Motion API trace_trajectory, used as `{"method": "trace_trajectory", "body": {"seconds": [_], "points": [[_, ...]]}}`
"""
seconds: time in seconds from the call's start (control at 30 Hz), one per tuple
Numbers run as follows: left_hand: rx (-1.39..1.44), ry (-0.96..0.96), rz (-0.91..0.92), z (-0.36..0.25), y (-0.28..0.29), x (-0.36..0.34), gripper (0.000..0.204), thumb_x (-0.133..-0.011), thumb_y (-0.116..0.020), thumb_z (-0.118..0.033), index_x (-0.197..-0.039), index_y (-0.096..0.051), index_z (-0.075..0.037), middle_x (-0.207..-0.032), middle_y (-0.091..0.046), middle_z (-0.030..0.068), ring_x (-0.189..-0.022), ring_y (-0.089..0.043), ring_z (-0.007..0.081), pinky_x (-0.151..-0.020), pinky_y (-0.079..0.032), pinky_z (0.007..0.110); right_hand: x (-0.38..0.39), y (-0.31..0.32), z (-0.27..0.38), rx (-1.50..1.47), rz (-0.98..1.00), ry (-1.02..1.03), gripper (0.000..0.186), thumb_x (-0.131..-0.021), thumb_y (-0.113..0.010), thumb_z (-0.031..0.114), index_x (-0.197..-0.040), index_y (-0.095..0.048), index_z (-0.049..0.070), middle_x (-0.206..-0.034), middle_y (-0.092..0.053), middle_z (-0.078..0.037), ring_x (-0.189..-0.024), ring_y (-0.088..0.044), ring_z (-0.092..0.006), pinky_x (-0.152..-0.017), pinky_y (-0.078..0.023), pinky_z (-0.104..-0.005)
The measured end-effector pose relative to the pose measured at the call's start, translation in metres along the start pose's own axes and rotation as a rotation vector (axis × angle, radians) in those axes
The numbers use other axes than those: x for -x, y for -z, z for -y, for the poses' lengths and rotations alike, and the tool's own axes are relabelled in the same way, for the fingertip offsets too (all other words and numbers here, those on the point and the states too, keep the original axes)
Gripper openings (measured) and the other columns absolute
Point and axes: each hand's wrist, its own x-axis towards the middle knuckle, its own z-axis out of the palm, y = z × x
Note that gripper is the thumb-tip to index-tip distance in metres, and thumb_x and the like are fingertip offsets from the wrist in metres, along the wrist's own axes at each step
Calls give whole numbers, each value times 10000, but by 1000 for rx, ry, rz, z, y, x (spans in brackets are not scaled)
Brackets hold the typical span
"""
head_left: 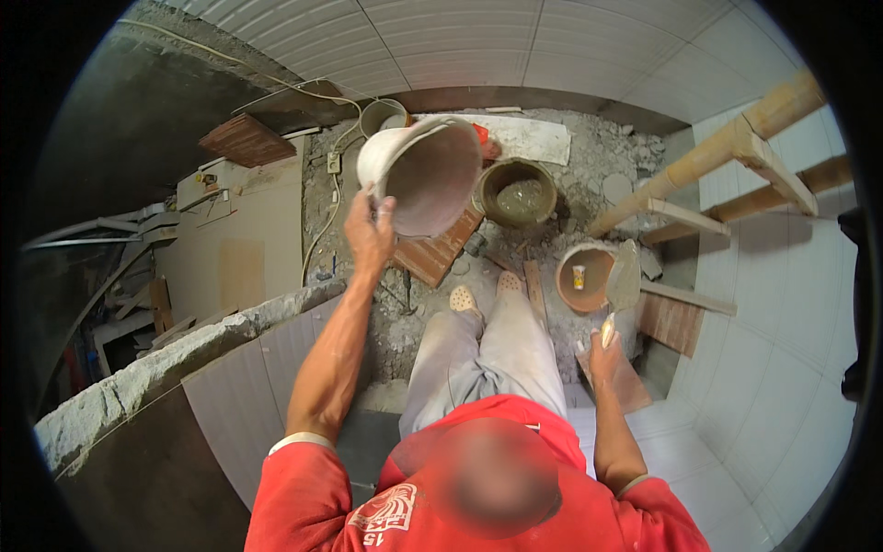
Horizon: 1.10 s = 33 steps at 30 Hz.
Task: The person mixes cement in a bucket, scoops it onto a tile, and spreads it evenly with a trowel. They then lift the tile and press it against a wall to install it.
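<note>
My left hand [371, 232] is closed on the rim of a large whitish bucket [432, 179], held up and tilted so its mouth faces me. The inside is coated with pale dried residue. My right hand [604, 357] grips the handle of a trowel [626, 276], whose broad blade is grey with mortar. Just left of the blade stands a reddish-brown bucket [567, 299] with a small white and yellow cup [578, 276] in it. Beyond it, a dark round bucket [518, 221] holds wet grey mix [521, 197].
A bamboo ladder [685, 179] leans along the right side. A low broken-edged wall [198, 348] runs at my left. Rubble and reddish tiles [440, 248] lie around my feet. A cable [338, 189] crosses the floor, and another bucket [379, 112] stands near the back wall.
</note>
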Motion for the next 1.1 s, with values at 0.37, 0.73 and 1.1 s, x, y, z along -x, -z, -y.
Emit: {"method": "trace_trajectory", "body": {"seconds": [0.37,0.73,1.1], "points": [[95,-432,-49,9,-160,-43,408,-930,-677,17,-1327,-589,50,-1309,-653,237,-1130,-676,338,-944,-524,380,-100,-92,38,-485,60,-157,411,-946,-677,308,-1109,-530,-40,-825,-574,-102,-539,-549,-152,-447,-450,-305],[177,-704,74,117,-319,-61,197,-916,-691,17,-1092,-604,35,-1352,-651,218,-1136,-692,343,-900,-557,383,-195,-275,-20,-725,-206,-9,365,-951,-683,289,-1018,-508,-24,-715,-557,-56,-502,-548,-131,-463,-430,-292],[124,-1010,-3,200,-404,-49,155,-941,-703,-27,-1031,-583,13,-1323,-676,199,-1141,-707,303,-837,-590,356,-242,-355,-77,-922,-370,204,251,-975,-648,208,-984,-517,-6,-692,-562,-65,-482,-541,-130,-458,-428,-276]]}}
